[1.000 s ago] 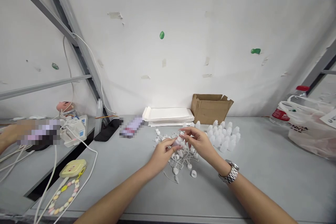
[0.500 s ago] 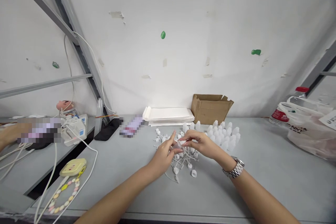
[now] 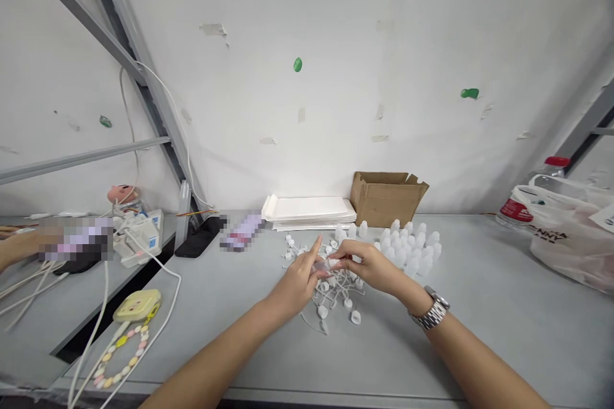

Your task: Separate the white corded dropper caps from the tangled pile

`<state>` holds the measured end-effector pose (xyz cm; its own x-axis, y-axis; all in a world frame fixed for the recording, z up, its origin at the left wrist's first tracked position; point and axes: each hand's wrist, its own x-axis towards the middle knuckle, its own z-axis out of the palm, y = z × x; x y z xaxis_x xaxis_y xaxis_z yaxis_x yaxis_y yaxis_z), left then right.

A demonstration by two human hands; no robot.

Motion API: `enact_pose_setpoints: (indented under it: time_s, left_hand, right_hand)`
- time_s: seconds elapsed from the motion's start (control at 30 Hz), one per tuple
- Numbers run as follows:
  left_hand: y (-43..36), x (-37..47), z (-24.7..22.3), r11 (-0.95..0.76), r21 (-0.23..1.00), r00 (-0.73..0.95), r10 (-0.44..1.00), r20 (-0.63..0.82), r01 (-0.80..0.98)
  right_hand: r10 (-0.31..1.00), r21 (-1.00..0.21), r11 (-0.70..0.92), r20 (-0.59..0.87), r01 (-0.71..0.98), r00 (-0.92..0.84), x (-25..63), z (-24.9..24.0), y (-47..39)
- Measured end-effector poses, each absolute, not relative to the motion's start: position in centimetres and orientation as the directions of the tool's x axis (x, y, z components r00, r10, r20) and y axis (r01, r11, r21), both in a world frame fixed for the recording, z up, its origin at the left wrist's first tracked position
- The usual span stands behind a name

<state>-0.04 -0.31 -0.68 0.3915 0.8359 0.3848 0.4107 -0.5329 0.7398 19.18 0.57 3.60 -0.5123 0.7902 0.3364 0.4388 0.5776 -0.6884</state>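
Over the middle of the grey table, my left hand (image 3: 298, 278) is closed on a small translucent bottle (image 3: 320, 265), its index finger pointing up. My right hand (image 3: 367, 263), with a metal watch on the wrist, pinches a white cap (image 3: 332, 262) at the bottle's end. Under both hands lies a loose pile of white caps with thin tubes (image 3: 336, 291); part of it is hidden by the hands. Several translucent bottles (image 3: 412, 246) stand upright behind and right of my right hand.
A brown cardboard box (image 3: 387, 203) and a stack of white padded envelopes (image 3: 309, 209) are against the wall. At left are a power strip (image 3: 139, 239), cables, a yellow case (image 3: 137, 305) and another person's hand (image 3: 29, 244). A plastic bag (image 3: 568, 236) lies at right.
The bottle between my hands has tipped nearer to level, with the cap at its right end. My fingers have shifted slightly. The view has moved a little.
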Motion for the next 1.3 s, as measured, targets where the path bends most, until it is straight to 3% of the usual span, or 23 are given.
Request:
enact_pose_setpoints:
  time_s: [0.23, 0.57, 0.67, 0.93, 1.07, 1.17, 1.3]
  left_hand:
    - [-0.2, -0.1, -0.5, -0.605, 0.622, 0.348, 0.796, 0.496, 0.497]
    - [0.0, -0.2, -0.9, -0.705, 0.343, 0.413, 0.666, 0.622, 0.621]
    - [0.1, -0.3, -0.8, -0.715, 0.280, 0.422, 0.633, 0.649, 0.641]
    - [0.2, -0.3, -0.3, -0.731, 0.233, 0.418, 0.588, 0.693, 0.641]
    - [0.2, -0.4, -0.1, -0.758, 0.185, 0.446, 0.543, 0.712, 0.626]
    - [0.3, -0.5, -0.2, -0.742, 0.215, 0.411, 0.561, 0.719, 0.635]
    - [0.3, -0.5, -0.3, -0.729, 0.262, 0.392, 0.593, 0.703, 0.632]
  right_hand:
    - [0.816, -0.675, 0.564, 0.364, 0.477, -0.450, 18.3, 2.9, 0.4]
    - [0.821, -0.434, 0.562, 0.395, 0.704, -0.412, 17.6, 1.9, 0.5]
    - [0.808, -0.414, 0.577, 0.411, 0.704, -0.421, 18.0, 2.4, 0.5]
    - [0.689, -0.274, 0.708, 0.470, 0.651, -0.552, 18.4, 2.5, 0.5]
    - [0.756, -0.341, 0.636, 0.457, 0.692, -0.469, 17.9, 1.9, 0.4]
    - [0.774, -0.356, 0.614, 0.449, 0.705, -0.447, 17.8, 1.9, 0.4]
    - [0.704, -0.264, 0.688, 0.467, 0.676, -0.535, 18.1, 2.2, 0.2]
